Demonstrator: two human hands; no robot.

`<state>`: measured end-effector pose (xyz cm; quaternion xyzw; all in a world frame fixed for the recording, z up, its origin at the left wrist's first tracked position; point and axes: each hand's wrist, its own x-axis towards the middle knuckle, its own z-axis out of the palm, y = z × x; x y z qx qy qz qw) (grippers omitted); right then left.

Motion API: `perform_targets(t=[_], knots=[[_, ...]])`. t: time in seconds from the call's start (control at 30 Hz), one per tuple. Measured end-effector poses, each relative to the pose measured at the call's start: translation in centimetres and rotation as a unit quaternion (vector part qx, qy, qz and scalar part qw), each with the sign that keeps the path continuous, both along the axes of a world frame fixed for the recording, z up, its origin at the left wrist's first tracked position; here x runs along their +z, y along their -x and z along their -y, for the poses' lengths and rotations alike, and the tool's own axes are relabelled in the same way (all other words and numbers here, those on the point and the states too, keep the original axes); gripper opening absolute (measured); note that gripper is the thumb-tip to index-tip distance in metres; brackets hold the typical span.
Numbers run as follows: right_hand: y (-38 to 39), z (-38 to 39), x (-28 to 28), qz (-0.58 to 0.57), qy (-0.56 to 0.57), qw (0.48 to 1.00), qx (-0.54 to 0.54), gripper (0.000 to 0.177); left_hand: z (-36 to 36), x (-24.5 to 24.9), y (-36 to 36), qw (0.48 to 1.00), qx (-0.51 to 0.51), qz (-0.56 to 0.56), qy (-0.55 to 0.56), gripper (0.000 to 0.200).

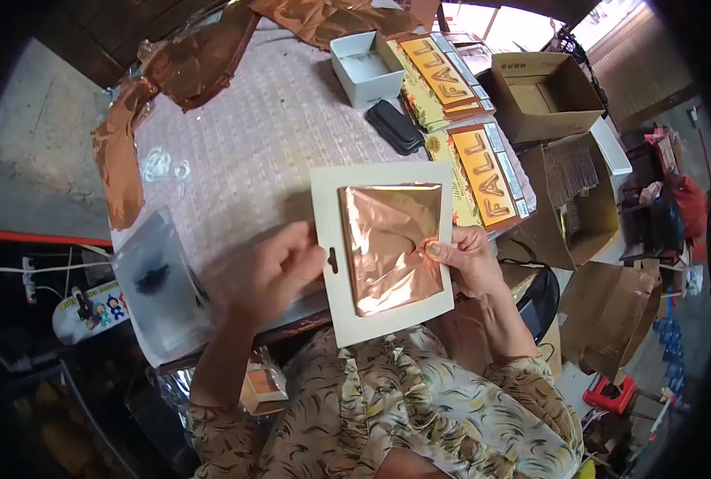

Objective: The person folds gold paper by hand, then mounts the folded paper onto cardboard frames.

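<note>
My right hand (471,257) grips the right edge of a white backing card (331,307), its thumb pressed on the front. On the card lies a folded copper-coloured foil sheet (391,255), shiny and creased. My left hand (283,267), blurred by motion, has its curled fingers right at the card's left edge, beside the small hang hole. The card is held tilted in front of my body, over the table's near edge. Right behind it on the table are stacked "FALL" packages (483,172).
A stack of clear plastic sleeves (160,291) lies at the table's left. Further back are a clear tape loop (160,164), crumpled copper foil (203,60), a white box (363,68) and a black case (394,126). Cardboard boxes (547,96) stand at the right.
</note>
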<state>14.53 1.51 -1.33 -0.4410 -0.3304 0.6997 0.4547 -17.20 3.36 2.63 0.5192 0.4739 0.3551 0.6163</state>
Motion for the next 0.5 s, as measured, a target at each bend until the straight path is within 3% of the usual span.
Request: perform_targets(t=[0.07, 0.1, 0.17, 0.23, 0.3, 0.5], knots=[[-0.6, -0.4, 0.8, -0.047, 0.043, 0.998, 0.004, 0.017, 0.1, 1.4, -1.9, 0.997, -0.070, 0.020, -0.019, 0.027], [-1.2, -0.7, 0.7, -0.037, 0.049, 0.998, 0.013, 0.017, 0.0, 2.2, -2.7, 0.998, -0.060, 0.030, -0.015, 0.027], [-2.7, -1.2, -0.3, -0.128, 0.037, 0.990, 0.050, 0.018, -0.3, 3.5, -3.9, 0.990, -0.050, 0.122, 0.048, 0.024], [-2.6, -1.1, -0.4, -0.148, 0.032, 0.987, 0.055, 0.027, -0.4, 3.8, -4.8, 0.985, -0.058, 0.158, 0.031, 0.021], [-0.9, -0.7, 1.0, -0.206, 0.104, 0.971, -0.060, 0.035, -0.3, 4.6, -6.0, 0.977, -0.056, 0.204, 0.023, 0.019], [-3.3, -1.1, -3.6, -0.282, 0.085, 0.955, 0.018, 0.041, -0.1, 4.0, -6.4, 0.975, -0.040, 0.216, -0.011, 0.018]])
